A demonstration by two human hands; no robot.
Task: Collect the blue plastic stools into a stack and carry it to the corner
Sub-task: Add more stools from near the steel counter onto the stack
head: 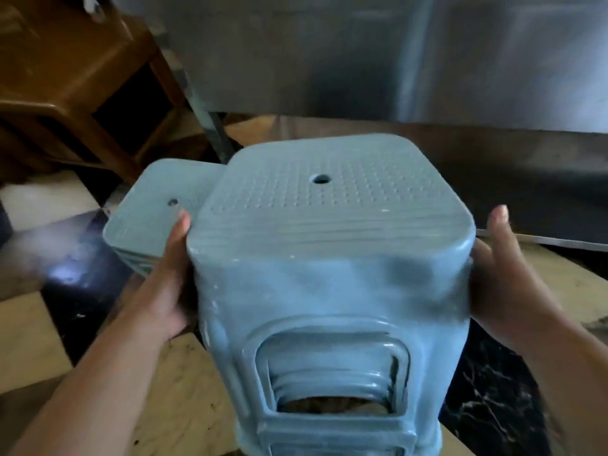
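I hold the stack of blue stools (329, 274) between my left hand (164, 281) and right hand (503, 278), fingers straight and pressed flat on its sides, above the floor (164, 390) beside a second blue stack (151, 225); I judge the next move is lowering it onto that one.

A nested stack of blue plastic stools (329, 274) stands upright, its dotted square seat pierced by 1 hole. A second blue stool stack (154, 222) sits just beside its left, lower.

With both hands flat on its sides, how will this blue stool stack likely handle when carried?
Probably stiff: the stool stack is ribbed moulded plastic. Likely heavier than one stool, since nested rims show. It may slip: left hand and right hand only press smooth sides.
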